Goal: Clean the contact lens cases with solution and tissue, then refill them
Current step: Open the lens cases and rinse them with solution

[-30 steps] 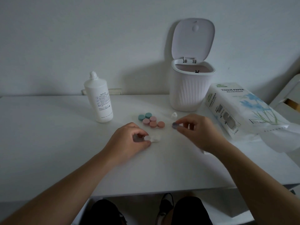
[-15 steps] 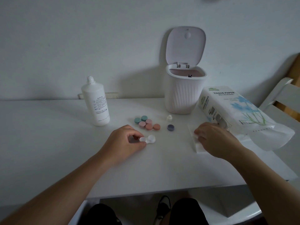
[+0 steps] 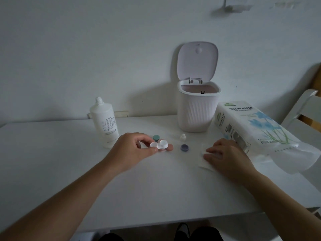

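My left hand [image 3: 133,148] pinches one end of a white, uncapped contact lens case [image 3: 159,144] and holds it just above the table. Behind it lie several coloured cases: a teal one [image 3: 156,137] and pink ones [image 3: 169,148]. A dark purple cap [image 3: 184,147] sits alone on the table to the right, with a small white bottle cap [image 3: 182,137] behind it. My right hand [image 3: 225,156] rests on a white tissue [image 3: 205,162] lying flat on the table, fingers curling at its edge. The white solution bottle [image 3: 104,122] stands uncapped at the left.
A white ribbed bin [image 3: 198,110] with its lid up stands at the back. A tissue paper pack [image 3: 257,129] lies at the right, its open end hanging toward the table's edge. A white chair [image 3: 305,108] is at the far right.
My right hand set the purple cap down and moved right onto the tissue. My left hand lifted the white case off the table, up in front of the coloured cases.
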Demonstrator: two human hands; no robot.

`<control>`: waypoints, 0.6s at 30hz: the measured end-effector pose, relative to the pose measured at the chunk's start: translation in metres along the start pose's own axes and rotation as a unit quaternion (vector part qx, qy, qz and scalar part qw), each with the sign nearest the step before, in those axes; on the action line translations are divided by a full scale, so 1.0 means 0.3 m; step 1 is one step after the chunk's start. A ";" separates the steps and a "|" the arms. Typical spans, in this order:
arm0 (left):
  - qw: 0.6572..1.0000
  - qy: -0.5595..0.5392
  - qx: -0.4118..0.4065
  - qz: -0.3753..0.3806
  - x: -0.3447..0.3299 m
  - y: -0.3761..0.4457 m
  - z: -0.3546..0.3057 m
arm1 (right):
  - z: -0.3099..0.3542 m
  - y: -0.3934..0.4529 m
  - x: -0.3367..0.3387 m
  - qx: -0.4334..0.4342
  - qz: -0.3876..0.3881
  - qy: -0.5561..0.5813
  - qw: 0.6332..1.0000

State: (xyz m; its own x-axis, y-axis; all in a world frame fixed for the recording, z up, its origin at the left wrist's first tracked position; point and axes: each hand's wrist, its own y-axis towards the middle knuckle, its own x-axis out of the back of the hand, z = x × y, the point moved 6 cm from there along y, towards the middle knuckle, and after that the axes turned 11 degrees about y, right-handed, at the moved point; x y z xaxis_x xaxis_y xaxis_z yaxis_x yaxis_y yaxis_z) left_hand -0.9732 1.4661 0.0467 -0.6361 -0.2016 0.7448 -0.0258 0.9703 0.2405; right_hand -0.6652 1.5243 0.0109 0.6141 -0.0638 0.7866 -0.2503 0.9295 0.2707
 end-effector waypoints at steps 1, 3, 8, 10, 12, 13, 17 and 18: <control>1.000 0.000 0.001 0.002 0.009 0.015 -0.008 | 0.001 0.000 0.000 0.003 -0.006 0.004 1.000; 1.000 -0.017 0.004 0.010 0.024 0.045 -0.027 | 0.001 -0.001 -0.001 0.007 -0.016 0.015 1.000; 0.999 -0.043 0.000 -0.012 0.067 0.146 -0.087 | -0.012 -0.004 0.005 0.026 -0.048 0.060 0.997; 0.998 -0.061 -0.002 -0.017 0.082 0.199 -0.116 | -0.015 -0.006 0.004 0.034 -0.056 0.071 0.995; 0.997 -0.078 0.004 -0.026 0.106 0.256 -0.152 | -0.015 -0.009 0.002 0.042 -0.061 0.072 0.995; 0.996 -0.080 0.005 -0.031 0.119 0.286 -0.172 | -0.014 -0.010 0.002 0.047 -0.063 0.074 0.994; 0.997 -0.067 -0.005 -0.038 0.150 0.415 -0.266 | -0.009 -0.014 0.001 0.055 -0.071 0.075 0.993; 0.997 -0.056 -0.012 -0.042 0.151 0.447 -0.290 | -0.008 -0.014 0.001 0.055 -0.072 0.077 0.993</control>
State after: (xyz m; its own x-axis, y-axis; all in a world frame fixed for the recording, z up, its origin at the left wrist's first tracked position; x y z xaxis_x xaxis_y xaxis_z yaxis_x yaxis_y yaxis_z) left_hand -0.9384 1.5755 0.1667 -0.7152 -0.2639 0.6472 -0.0652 0.9471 0.3142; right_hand -0.6622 1.5211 0.0086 0.7544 -0.1287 0.6437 -0.2272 0.8687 0.4401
